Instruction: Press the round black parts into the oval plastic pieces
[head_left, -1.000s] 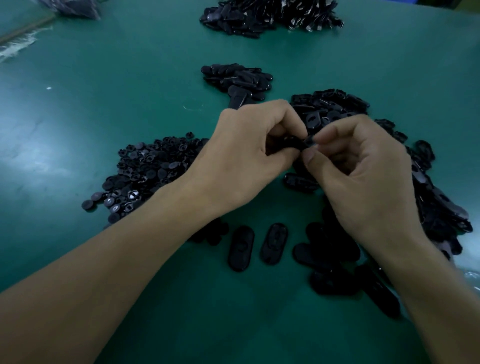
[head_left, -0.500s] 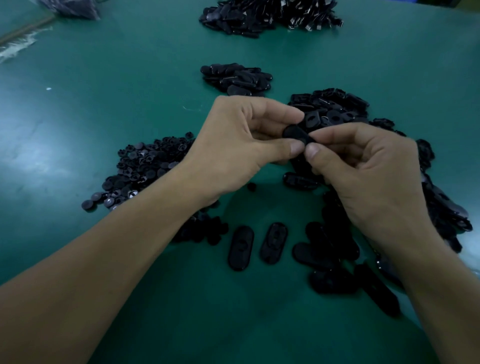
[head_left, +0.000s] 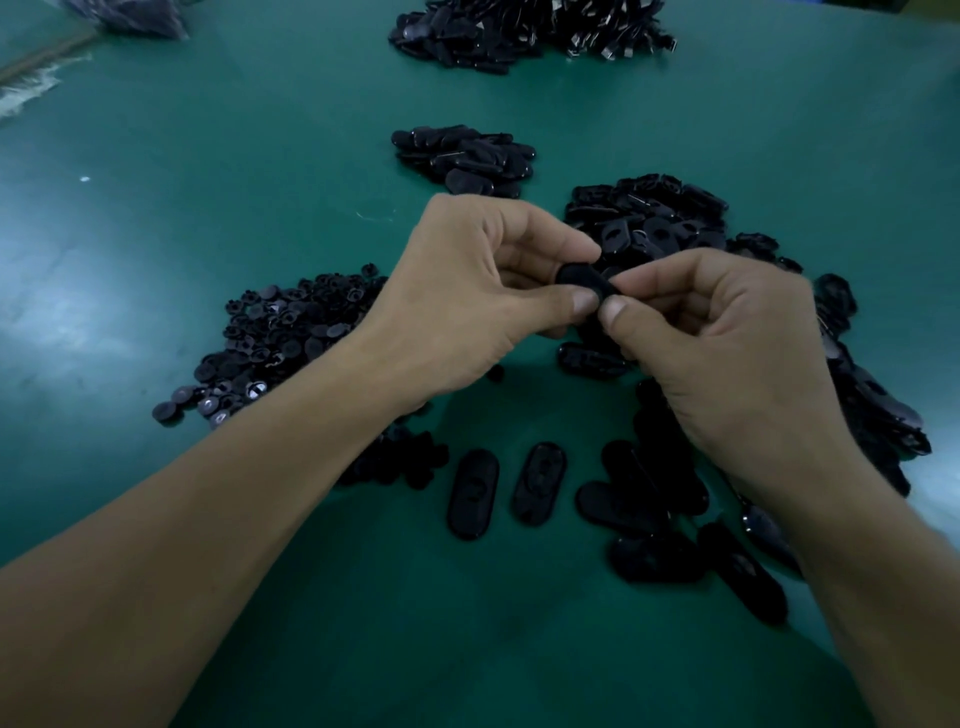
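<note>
Left hand (head_left: 467, 301) and right hand (head_left: 727, 343) each pinch one oval piece (head_left: 582, 278) between thumb and forefinger, above the tabletop (head_left: 208, 182). Its long axis runs hand to hand, the right end dipping slightly. Round parts pile (head_left: 280, 332) lies left of the left hand; oval pile (head_left: 649, 218) lies just beyond the right hand. The widest green stretch is far-left.

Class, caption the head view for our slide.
Left hand and right hand pinch an oval black plastic piece over a green table heaped with round black parts.
</note>
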